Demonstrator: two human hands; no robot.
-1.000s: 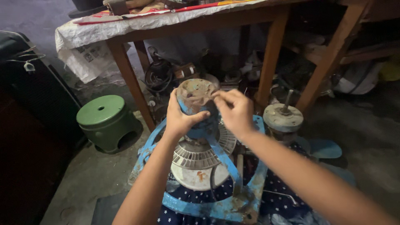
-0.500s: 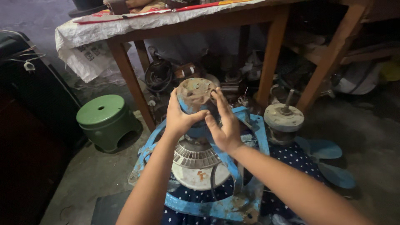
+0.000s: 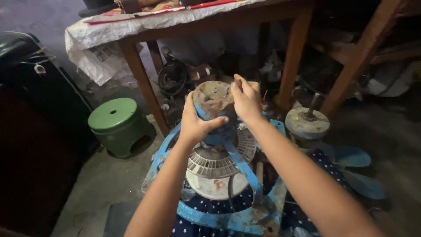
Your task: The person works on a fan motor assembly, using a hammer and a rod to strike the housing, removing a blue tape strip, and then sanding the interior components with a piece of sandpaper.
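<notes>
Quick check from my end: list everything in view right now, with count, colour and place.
Fan motor: one, white and grey, in lap, centre.
Motor cap: one, rusty blue, atop the motor.
Frame: one, blue, around the motor.
Second motor: one, grey with a shaft, right.
Fan blades: blue, lower right.
Stool: one, green, left floor.
Table: one, wooden, paper-covered, above.
Black case: one, far left.
Left hand: grips the cap's left side.
Right hand: on the cap's right edge.

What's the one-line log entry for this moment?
left hand: grips rusty motor cap | right hand: on cap top | blue fan frame: underneath
</notes>
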